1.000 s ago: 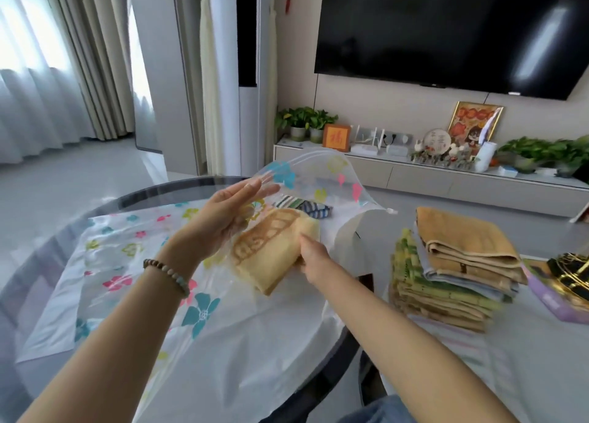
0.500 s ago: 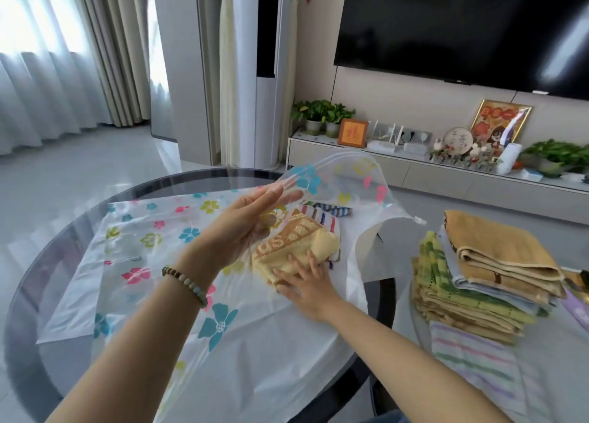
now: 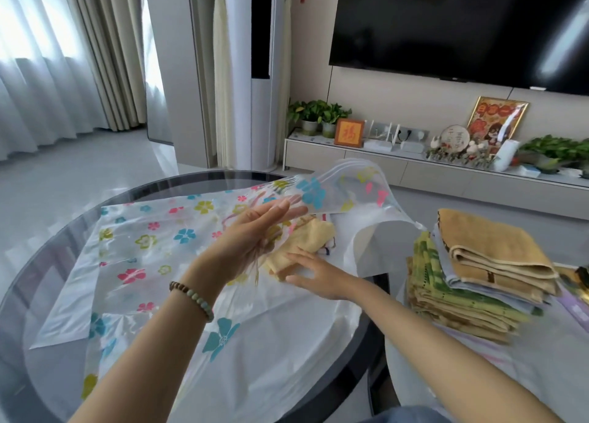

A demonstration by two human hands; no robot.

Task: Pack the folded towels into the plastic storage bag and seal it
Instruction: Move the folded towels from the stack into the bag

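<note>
Towels still to pack sit in a stack (image 3: 471, 282) right of the bag (image 3: 153, 263) mouth; your right hand (image 3: 314, 274), fingers spread and released on the yellow towel (image 3: 302, 241) inside, is nearer. Your left hand (image 3: 251, 234) lifts the flap, grip unclear.

arms: bare, no sleeves | left wrist: beaded bracelet (image 3: 192, 299), brown and pale-green beads

The round glass table (image 3: 47, 256) carries the flowered plastic storage bag (image 3: 134, 250).
</note>
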